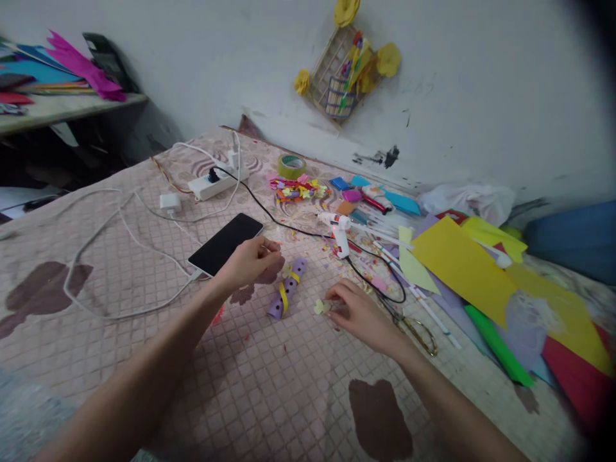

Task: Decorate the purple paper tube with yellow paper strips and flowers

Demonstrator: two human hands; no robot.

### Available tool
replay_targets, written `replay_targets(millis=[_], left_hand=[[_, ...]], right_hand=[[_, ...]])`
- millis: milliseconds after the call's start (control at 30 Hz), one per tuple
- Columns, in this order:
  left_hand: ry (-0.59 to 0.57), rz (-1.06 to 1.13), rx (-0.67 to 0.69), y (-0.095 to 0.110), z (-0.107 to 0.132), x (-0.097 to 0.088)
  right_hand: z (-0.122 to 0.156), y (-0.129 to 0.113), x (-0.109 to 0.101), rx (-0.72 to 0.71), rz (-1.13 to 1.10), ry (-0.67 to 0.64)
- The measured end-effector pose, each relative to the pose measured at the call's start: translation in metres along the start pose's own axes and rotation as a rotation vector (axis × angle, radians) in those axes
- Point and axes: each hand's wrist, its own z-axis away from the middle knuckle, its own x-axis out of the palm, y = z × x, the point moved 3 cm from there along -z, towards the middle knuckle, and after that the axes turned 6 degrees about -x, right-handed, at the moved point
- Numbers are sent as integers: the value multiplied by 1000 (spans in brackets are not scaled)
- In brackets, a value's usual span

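Observation:
A purple paper roll (288, 289) with dark dots and yellow bands lies on the patterned cloth between my hands. A small pale flower-like piece sits near its upper end. My right hand (359, 314), to the right of the roll, pinches a pale yellow-green paper flower (319, 307) at its fingertips. My left hand (248, 262) hovers above and left of the roll, beside a dark-screened tablet (226, 244). Its fingers are curled in toward the thumb; whether anything small is between them is hidden.
Behind the roll, a white glue gun (339, 234) trails a black cord to a power strip (212, 185). Scissors (421, 335) lie right of my right hand, near coloured paper sheets (464, 266). Tape (291, 167) and small paper cutouts (298, 189) are by the wall. White cables (120, 316) loop at left.

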Motion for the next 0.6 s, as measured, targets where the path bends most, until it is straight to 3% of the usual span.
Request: replay_targets(millis=[167, 333, 467, 600], left_hand=[[-16, 43, 25, 4, 4, 2], [-124, 101, 124, 24, 19, 9], [-164, 37, 279, 42, 35, 20], [-176, 37, 302, 46, 43, 29]], right_hand=[[0, -1, 4, 60, -78, 10], [-11, -3, -2, 139, -348, 80], [-25, -18, -7, 102, -567, 110], [-36, -32, -9, 73, -641, 111]])
